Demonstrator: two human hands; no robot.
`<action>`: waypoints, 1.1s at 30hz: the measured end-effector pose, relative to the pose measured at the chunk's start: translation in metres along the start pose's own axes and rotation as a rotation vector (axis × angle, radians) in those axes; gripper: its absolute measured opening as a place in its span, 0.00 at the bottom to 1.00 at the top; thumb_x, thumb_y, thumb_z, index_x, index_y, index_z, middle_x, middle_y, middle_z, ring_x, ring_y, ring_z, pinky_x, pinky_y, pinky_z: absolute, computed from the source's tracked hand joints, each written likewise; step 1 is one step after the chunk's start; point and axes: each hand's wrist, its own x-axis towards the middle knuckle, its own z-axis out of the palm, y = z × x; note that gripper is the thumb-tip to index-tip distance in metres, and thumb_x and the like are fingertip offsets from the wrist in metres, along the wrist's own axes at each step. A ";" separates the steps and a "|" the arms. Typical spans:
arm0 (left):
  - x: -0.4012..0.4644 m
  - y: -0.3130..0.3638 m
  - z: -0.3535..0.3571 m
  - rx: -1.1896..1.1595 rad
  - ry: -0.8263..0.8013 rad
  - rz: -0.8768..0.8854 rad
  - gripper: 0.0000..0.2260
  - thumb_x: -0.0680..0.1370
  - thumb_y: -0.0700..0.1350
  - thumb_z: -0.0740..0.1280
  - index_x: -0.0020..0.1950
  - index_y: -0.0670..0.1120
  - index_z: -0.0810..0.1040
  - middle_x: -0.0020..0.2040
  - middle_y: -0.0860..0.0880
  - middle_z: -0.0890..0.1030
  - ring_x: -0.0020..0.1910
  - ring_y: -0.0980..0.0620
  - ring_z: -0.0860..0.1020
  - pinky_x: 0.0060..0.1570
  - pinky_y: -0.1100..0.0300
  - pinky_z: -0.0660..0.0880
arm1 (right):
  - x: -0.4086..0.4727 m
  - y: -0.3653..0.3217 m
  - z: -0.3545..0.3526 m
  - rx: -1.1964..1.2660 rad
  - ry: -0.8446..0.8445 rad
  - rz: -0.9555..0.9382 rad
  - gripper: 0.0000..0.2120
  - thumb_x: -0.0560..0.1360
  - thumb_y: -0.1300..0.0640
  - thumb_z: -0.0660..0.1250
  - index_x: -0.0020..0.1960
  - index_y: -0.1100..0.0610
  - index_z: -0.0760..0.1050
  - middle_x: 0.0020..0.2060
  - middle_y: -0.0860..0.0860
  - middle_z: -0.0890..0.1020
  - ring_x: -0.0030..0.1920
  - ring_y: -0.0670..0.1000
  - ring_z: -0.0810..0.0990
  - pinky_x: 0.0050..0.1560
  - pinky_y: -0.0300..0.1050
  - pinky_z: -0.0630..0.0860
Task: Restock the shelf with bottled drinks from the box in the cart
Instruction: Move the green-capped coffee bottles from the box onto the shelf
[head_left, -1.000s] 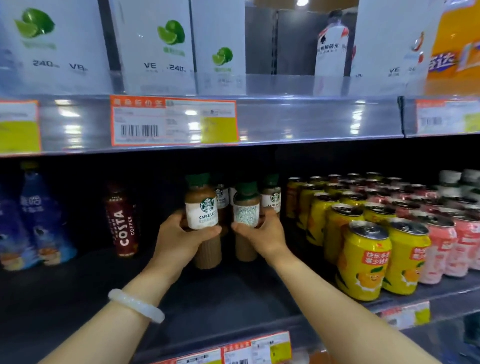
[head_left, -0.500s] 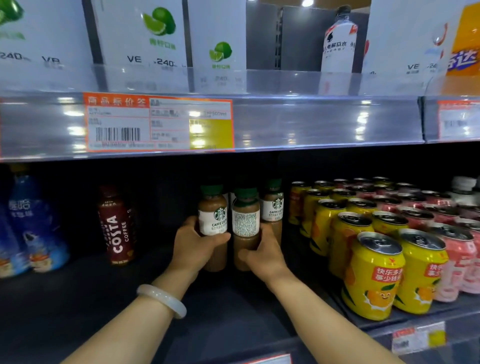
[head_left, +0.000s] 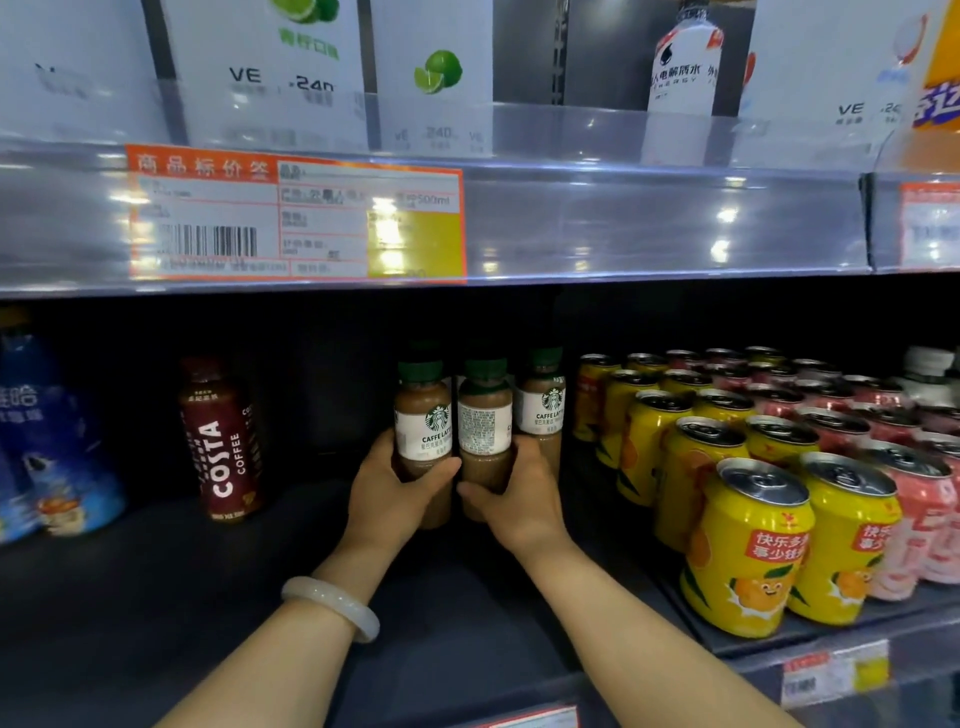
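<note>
Deep on the dark shelf (head_left: 156, 597) stand Starbucks caffe latte bottles with green caps. My left hand (head_left: 387, 493) grips the left bottle (head_left: 423, 415) around its lower half. My right hand (head_left: 519, 499) grips the middle bottle (head_left: 484, 415), whose label back faces me. A third latte bottle (head_left: 543, 400) stands just behind and to the right, untouched. The two held bottles stand side by side, almost touching. The box and the cart are out of view.
A red Costa coffee bottle (head_left: 221, 441) stands to the left, blue bottles (head_left: 47, 441) at the far left. Rows of yellow cans (head_left: 748, 545) and pink cans (head_left: 930, 509) fill the right. The upper shelf edge (head_left: 623, 223) with a price tag (head_left: 296, 218) hangs overhead.
Both hands have pushed the two latte bottles further back on the shelf, next to the third bottle. My view has moved closer and slightly down.
</note>
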 end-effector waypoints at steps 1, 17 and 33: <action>0.000 -0.002 -0.001 0.011 -0.007 -0.017 0.28 0.66 0.39 0.77 0.64 0.45 0.72 0.53 0.50 0.78 0.53 0.52 0.77 0.56 0.57 0.73 | 0.000 0.001 0.001 -0.010 0.000 -0.006 0.29 0.67 0.60 0.75 0.64 0.55 0.67 0.58 0.50 0.75 0.58 0.47 0.74 0.55 0.40 0.73; 0.005 -0.018 -0.005 0.056 -0.052 -0.047 0.27 0.66 0.38 0.77 0.62 0.47 0.72 0.53 0.45 0.81 0.53 0.48 0.79 0.58 0.50 0.75 | -0.003 0.004 0.001 -0.141 -0.068 0.029 0.32 0.70 0.61 0.71 0.69 0.55 0.60 0.63 0.52 0.73 0.64 0.50 0.72 0.59 0.40 0.70; 0.003 -0.014 -0.006 0.107 -0.077 -0.047 0.31 0.66 0.37 0.76 0.67 0.44 0.70 0.52 0.47 0.79 0.52 0.51 0.77 0.56 0.56 0.74 | 0.004 0.009 0.007 -0.321 0.012 0.115 0.27 0.71 0.51 0.71 0.65 0.56 0.64 0.61 0.55 0.75 0.63 0.55 0.74 0.63 0.54 0.71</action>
